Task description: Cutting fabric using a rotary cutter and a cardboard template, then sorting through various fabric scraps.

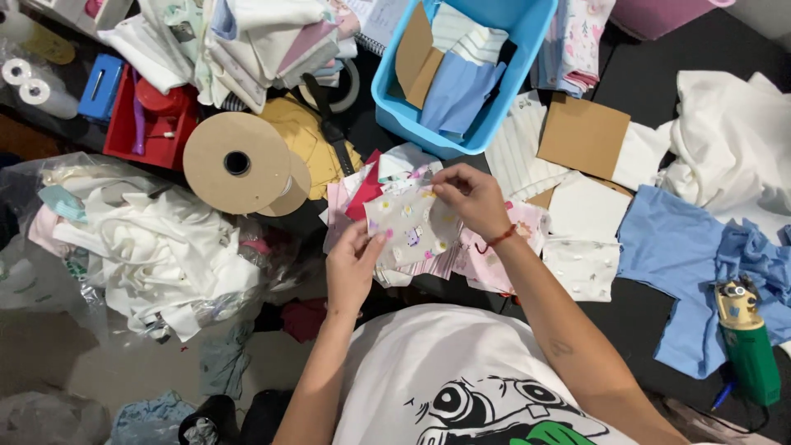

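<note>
One view only, riding on the person's head and looking straight down, close over the black work table (709, 49). The wearer's white shirt (437, 363) is filling six o'clock (near edge); a blue bin (527, 49) is sitting at twelve, the far side.

Bright, even overhead light; sharp focus

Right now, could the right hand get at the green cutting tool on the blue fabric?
Probably yes, once it lets go. The right hand pinches the printed fabric piece together with the left hand. The green cutting tool lies uncovered on blue fabric to that side, nothing between.
</note>
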